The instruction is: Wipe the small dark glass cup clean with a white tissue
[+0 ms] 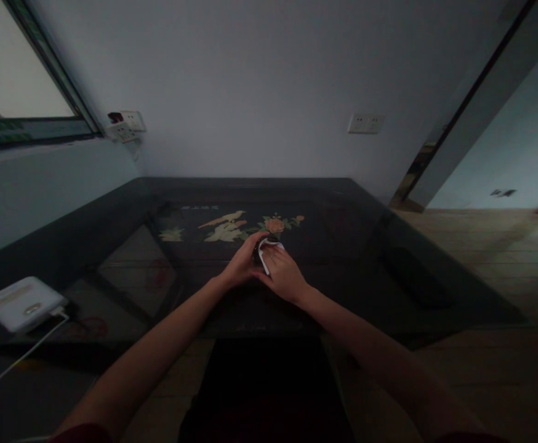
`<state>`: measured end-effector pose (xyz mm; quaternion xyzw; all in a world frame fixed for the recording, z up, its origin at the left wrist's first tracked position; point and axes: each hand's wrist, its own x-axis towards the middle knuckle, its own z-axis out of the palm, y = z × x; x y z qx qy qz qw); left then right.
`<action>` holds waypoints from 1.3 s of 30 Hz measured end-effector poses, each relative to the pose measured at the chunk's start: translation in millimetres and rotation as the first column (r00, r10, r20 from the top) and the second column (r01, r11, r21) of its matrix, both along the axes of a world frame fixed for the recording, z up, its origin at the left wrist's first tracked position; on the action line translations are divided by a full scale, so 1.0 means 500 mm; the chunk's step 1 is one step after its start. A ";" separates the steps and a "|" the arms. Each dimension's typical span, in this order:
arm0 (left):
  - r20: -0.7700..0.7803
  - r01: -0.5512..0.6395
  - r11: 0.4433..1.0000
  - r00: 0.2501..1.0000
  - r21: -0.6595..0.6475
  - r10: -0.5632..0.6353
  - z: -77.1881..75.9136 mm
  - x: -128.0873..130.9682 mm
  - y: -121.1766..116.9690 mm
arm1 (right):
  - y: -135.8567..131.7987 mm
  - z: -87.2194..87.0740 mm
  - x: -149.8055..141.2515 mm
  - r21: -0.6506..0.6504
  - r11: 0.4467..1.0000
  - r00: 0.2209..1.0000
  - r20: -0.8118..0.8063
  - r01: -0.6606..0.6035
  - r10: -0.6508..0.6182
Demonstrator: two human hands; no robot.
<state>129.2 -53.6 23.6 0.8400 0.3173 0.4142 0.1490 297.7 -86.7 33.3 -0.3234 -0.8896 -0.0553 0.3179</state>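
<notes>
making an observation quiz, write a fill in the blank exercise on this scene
The cloth or paper at the right hand is coloured ____.
The white box with a cable sits on the ____ side of the view.
The tabletop picture shows a bird near orange ____.

Missing words: white; left; flowers

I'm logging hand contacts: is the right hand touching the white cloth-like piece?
Touching. The head view shows the fingers of the right hand laid directly against the white cloth-like piece, with its edge showing beside them.
</notes>
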 end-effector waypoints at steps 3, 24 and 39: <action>0.030 0.031 0.999 0.999 -0.023 -0.030 -0.001 -0.003 -0.001 | 0.003 0.000 0.008 0.007 0.997 0.997 -0.005 -0.078 0.078; -0.023 -0.070 0.997 0.997 0.022 0.070 -0.013 -0.005 0.010 | -0.009 -0.002 -0.020 0.127 0.968 0.955 0.180 0.217 -0.238; 0.061 0.039 0.991 0.998 -0.125 -0.032 -0.007 -0.008 0.003 | 0.009 0.003 0.001 0.009 0.999 0.986 0.158 -0.050 0.047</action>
